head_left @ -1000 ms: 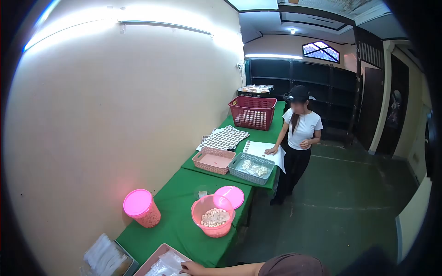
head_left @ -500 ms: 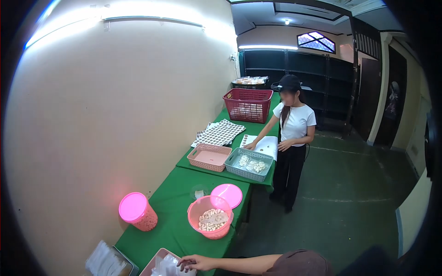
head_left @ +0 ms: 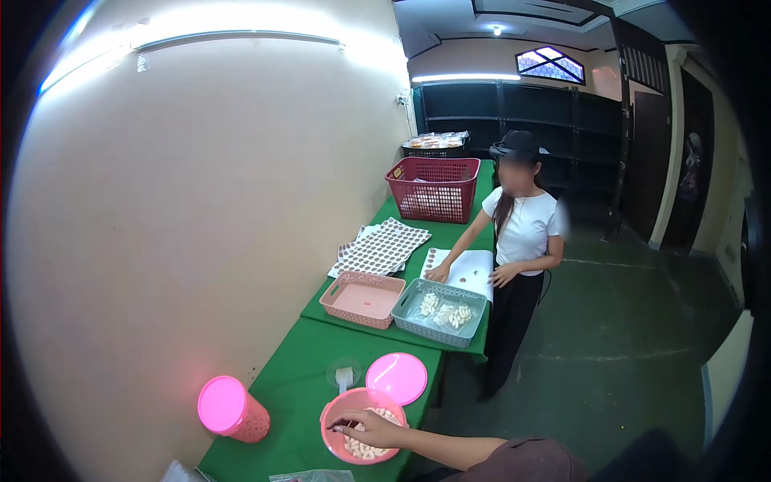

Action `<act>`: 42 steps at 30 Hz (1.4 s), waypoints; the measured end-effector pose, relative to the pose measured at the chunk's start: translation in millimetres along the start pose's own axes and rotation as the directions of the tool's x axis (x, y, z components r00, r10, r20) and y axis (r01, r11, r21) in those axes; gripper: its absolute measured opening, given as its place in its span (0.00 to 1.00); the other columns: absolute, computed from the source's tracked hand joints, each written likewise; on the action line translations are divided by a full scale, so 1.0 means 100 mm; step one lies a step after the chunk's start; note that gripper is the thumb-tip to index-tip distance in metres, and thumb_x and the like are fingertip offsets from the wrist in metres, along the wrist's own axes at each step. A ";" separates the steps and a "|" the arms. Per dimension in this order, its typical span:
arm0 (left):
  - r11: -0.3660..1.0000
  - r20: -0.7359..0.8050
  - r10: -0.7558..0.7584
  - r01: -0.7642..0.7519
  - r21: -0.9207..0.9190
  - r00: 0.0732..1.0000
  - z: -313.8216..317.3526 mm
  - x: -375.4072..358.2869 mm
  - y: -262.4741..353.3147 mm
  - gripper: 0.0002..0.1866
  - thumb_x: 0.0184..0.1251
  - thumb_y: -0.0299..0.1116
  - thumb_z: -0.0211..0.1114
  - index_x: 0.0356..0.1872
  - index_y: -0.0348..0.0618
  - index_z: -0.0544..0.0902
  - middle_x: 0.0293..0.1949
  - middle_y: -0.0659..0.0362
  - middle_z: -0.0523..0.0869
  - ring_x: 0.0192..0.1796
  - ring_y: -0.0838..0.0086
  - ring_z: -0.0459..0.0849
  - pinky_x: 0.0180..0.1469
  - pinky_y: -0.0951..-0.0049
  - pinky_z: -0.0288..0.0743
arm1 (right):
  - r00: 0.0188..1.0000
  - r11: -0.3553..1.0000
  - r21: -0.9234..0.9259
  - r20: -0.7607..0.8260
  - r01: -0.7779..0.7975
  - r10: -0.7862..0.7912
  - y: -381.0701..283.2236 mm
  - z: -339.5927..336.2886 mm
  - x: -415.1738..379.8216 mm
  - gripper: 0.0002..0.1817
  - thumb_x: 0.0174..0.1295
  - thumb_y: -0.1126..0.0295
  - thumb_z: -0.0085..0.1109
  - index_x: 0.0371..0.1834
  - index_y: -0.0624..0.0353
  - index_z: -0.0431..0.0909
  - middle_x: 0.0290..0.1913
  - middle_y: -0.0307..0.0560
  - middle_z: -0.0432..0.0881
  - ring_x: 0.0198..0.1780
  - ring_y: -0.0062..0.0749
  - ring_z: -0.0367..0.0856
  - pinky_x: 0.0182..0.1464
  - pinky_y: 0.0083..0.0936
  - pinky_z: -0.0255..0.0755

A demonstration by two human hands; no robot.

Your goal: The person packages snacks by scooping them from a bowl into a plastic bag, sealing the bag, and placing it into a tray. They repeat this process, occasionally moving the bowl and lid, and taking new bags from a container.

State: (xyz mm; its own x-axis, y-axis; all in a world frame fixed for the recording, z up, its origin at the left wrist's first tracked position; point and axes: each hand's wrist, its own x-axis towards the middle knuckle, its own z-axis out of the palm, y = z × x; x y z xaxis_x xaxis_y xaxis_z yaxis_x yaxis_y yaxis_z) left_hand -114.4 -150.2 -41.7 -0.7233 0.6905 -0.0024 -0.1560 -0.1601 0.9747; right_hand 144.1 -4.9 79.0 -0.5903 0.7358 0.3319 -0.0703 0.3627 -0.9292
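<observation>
My right hand [head_left: 371,427] hangs over the pink bucket [head_left: 328,440], its fingers bent and a little apart, with nothing visible in them. White and pale pieces [head_left: 365,450] lie in the bucket under it. My left hand is outside the view. A clear plastic bag [head_left: 313,476] shows at the bottom edge; what holds or supports it is hidden. Behind the bucket are a round pink lid [head_left: 397,378] and a clear round dish [head_left: 332,372] with a white item. A tall pink-lidded container [head_left: 255,422] stands to the left.
A person [head_left: 526,229] in a white top stands across at the right, hands on a white sheet [head_left: 474,267]. Near them are a pink basket [head_left: 364,299], a teal basket [head_left: 440,329] with bagged pieces, dotted sheets [head_left: 385,245] and a red basket [head_left: 434,189]. The wall [head_left: 161,241] borders the left.
My right hand has moved from the tray of plastic bags, up and right, to over the pink bucket. The view has shifted, so the near tray has dropped out of sight.
</observation>
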 end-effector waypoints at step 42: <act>0.462 0.542 0.547 -0.770 0.440 0.638 2.17 -0.62 0.76 0.45 0.43 0.31 0.74 0.65 0.40 0.59 0.63 0.42 0.60 0.67 0.47 0.61 0.67 0.48 0.59 | 0.876 0.999 -0.032 0.480 -0.036 0.047 -0.01 -0.52 0.32 0.38 0.61 0.73 0.52 0.77 0.53 0.52 0.50 0.52 0.78 0.42 0.33 0.78 0.45 0.29 0.73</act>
State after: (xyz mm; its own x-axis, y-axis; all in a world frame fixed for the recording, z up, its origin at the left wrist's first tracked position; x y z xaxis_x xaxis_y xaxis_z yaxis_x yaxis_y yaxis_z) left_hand 64.1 -51.9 81.0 -0.1820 0.7354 0.6527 0.7806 -0.2955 0.5507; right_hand 167.2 48.4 99.2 -0.9066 0.3868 0.1687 -0.0228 0.3541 -0.9349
